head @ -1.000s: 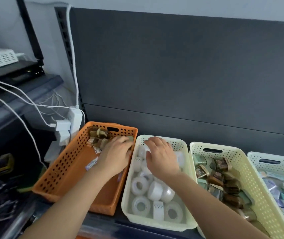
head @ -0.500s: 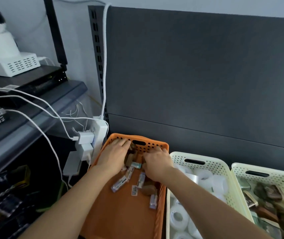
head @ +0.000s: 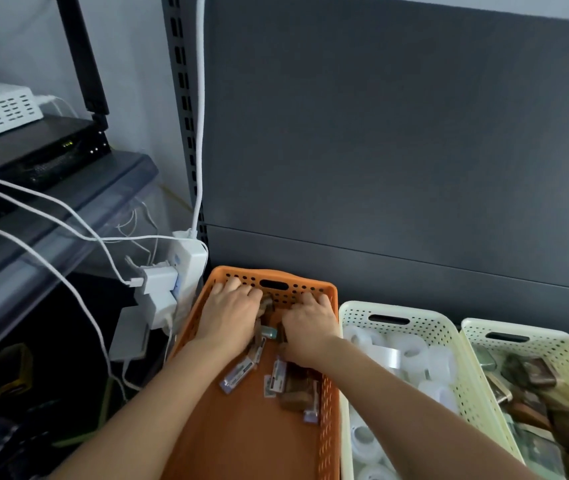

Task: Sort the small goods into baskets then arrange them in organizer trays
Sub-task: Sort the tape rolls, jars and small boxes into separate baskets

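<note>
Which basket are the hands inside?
The orange basket, leftmost. The left hand and right hand are both in it; the two cream baskets beside it have none.

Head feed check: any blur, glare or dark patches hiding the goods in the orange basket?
Head view: dim, even light, no glare on the orange basket; the goods between the left hand and right hand look soft, labels unreadable. Head view, lower left under the shelf: near black. Head view: the wide lens slants the upright.

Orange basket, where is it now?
Head view, lower centre: the orange basket stands against the dark panel, between the white power strip and a cream basket.
</note>
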Demonstrator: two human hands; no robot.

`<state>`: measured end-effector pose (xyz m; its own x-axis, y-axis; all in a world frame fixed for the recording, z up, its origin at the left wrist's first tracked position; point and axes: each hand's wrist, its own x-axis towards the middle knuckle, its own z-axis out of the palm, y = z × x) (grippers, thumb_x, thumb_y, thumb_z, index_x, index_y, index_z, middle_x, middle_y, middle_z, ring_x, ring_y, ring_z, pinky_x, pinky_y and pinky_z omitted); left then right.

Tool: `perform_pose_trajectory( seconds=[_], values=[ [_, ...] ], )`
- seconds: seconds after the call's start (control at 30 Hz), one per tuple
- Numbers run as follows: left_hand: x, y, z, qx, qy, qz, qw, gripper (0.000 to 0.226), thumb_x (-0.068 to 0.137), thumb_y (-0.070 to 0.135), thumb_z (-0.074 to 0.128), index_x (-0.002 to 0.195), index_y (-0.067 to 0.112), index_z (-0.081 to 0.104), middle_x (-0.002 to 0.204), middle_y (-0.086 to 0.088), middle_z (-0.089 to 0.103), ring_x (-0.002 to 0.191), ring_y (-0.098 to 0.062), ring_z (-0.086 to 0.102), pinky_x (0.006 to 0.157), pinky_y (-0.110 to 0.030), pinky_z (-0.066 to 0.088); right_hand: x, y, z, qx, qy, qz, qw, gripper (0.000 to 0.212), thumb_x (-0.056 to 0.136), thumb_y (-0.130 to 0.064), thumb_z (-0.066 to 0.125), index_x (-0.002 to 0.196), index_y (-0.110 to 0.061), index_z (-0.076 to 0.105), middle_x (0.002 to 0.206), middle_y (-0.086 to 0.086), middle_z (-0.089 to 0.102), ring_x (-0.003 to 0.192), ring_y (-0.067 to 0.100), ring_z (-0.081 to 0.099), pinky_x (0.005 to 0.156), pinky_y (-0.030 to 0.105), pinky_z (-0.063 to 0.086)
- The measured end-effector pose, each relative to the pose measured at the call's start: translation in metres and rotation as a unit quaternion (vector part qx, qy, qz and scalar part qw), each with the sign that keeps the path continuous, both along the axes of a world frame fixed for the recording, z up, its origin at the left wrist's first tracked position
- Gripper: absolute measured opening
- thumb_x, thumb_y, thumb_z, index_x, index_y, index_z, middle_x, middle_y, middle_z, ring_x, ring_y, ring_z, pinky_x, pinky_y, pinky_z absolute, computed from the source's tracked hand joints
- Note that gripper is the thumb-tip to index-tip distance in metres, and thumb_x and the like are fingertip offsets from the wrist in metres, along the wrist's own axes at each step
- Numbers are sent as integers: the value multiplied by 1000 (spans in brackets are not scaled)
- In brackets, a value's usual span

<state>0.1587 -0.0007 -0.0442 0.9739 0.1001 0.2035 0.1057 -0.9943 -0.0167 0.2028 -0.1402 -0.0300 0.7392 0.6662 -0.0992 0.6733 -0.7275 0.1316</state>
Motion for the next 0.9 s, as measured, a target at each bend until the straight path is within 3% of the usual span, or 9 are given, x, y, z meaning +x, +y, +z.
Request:
perform_pose_trajectory(
  seconds=[0.1,0.2,0.33,0.4,0.53,0.67,0.8,0.9],
  values=[
    [-7,-4,6,-56,-38,-6,998,27,97,33,49,118,22,61,114,6,65,111,-20,54,91,-35,37,-1,-7,4,110,12,-10,994,34,81,-45,59,103,-20,60,107,-1,63,112,22,47,99,38,29],
    [-14,-16,19,-196,-72,-4,978,31,96,29,53,122,14,60,116,-1,62,107,-23,59,88,-36,46,0,-21,9,238,31,-27,970,40,77,-45,61,107,-19,61,107,1,63,107,23,53,93,34,40],
    [-21,-45,31,-276,-114,-8,954,38,96,26,55,131,15,55,127,-1,57,117,-20,53,96,-37,45,-13,-55,20,353,71,-62,931,48,79,-38,65,123,-21,56,118,0,57,104,22,57,85,34,48],
    [-23,-67,36,-295,-131,-28,946,41,95,23,56,135,17,53,129,0,55,120,-18,52,100,-30,41,-20,-79,26,390,60,-65,916,48,80,-37,66,124,-22,56,115,-1,57,102,19,57,84,34,49],
    [-25,-125,46,-333,-138,-59,931,41,95,20,58,135,16,54,128,-1,54,120,-17,49,95,-16,31,-29,-137,32,421,27,-79,903,47,80,-32,67,124,-22,55,118,-2,56,105,18,55,82,30,46],
    [-24,-194,48,-351,-129,-104,922,39,93,18,59,132,15,56,121,-2,56,112,-16,52,87,-12,30,-36,-208,33,412,-2,-125,903,53,81,-36,65,131,-26,49,114,-2,56,102,20,55,81,34,47],
    [-24,-261,45,-360,-98,-137,917,40,94,20,57,134,20,54,123,2,53,109,-14,53,91,-20,40,-41,-274,28,375,-33,-178,909,53,83,-38,64,131,-22,50,109,1,58,96,24,57,77,32,45],
    [-26,-306,41,-305,-68,-165,936,45,96,18,54,140,24,46,131,4,48,112,-14,53,94,-28,45,-42,-316,20,322,-44,-208,922,51,85,-39,63,132,-22,50,117,1,57,101,23,57,80,32,47]
  ],
)
